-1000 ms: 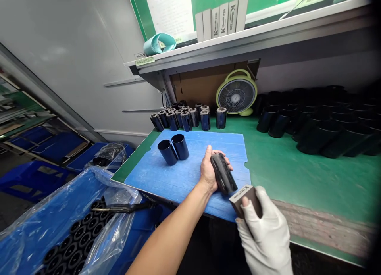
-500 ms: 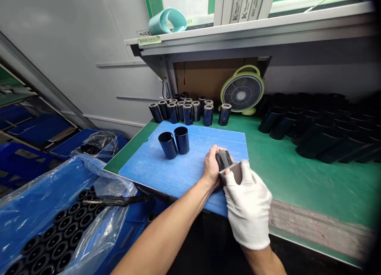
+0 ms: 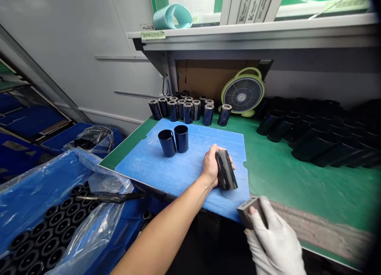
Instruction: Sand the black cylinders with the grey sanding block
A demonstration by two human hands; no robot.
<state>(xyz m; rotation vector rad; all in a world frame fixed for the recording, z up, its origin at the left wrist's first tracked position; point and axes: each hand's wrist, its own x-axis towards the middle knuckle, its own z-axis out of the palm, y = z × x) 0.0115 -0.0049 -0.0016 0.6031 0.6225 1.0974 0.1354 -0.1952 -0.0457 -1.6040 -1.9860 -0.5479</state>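
My bare left hand (image 3: 212, 166) is wrapped round a glossy black cylinder (image 3: 226, 170), tilted above the right part of the blue mat (image 3: 143, 164). A white glove covers my right hand (image 3: 275, 237), which grips a grey-brown block (image 3: 253, 212) near the table's front edge, apart from the cylinder. One bare fingertip pokes out of the glove. Two open dark cups, a left one (image 3: 167, 143) and a right one (image 3: 181, 139), stand side by side on the mat.
Several black cylinders (image 3: 188, 113) stand behind the mat, near a green fan (image 3: 242, 94). Many dark cylinders (image 3: 315, 142) fill the right back. A plastic-lined blue bin (image 3: 98, 231) holds black parts at left. A shelf (image 3: 238, 35) overhangs the table.
My right hand has moved down and right with the block, away from the cylinder. The cylinder in my left hand is now more exposed. The view has shifted slightly.
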